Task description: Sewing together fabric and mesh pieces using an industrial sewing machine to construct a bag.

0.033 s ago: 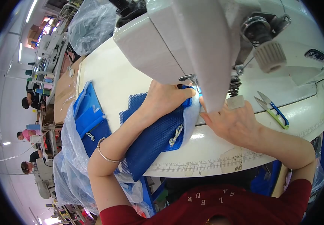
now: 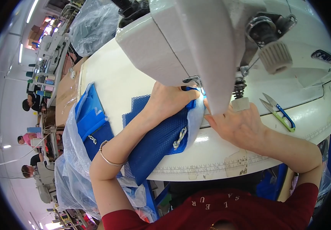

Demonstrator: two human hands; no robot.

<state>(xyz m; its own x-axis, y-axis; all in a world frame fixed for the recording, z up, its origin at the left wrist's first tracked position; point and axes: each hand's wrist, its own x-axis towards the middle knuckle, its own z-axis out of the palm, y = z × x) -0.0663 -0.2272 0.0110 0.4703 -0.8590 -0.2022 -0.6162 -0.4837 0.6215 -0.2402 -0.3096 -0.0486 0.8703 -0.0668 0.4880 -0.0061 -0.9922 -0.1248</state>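
Observation:
My left hand (image 2: 170,100) is closed on the upper edge of a blue mesh fabric piece (image 2: 150,153) with a white lining strip (image 2: 194,126), right beside the lit needle area of a sewing machine (image 2: 154,50). A short twisted cord (image 2: 180,138) lies on the mesh. My right hand (image 2: 239,128) rests on the white table to the right of the fabric, thumb and forefinger apart, fingertips close to the fabric edge. The machine head hides part of its fingers, and the needle itself is hidden.
Thread snips (image 2: 279,113) with green and blue handles lie to the right. More blue fabric pieces (image 2: 92,119) sit in clear plastic (image 2: 71,168) at the left. A printed ruler (image 2: 196,171) follows the table's near edge. Other people work at machines far left.

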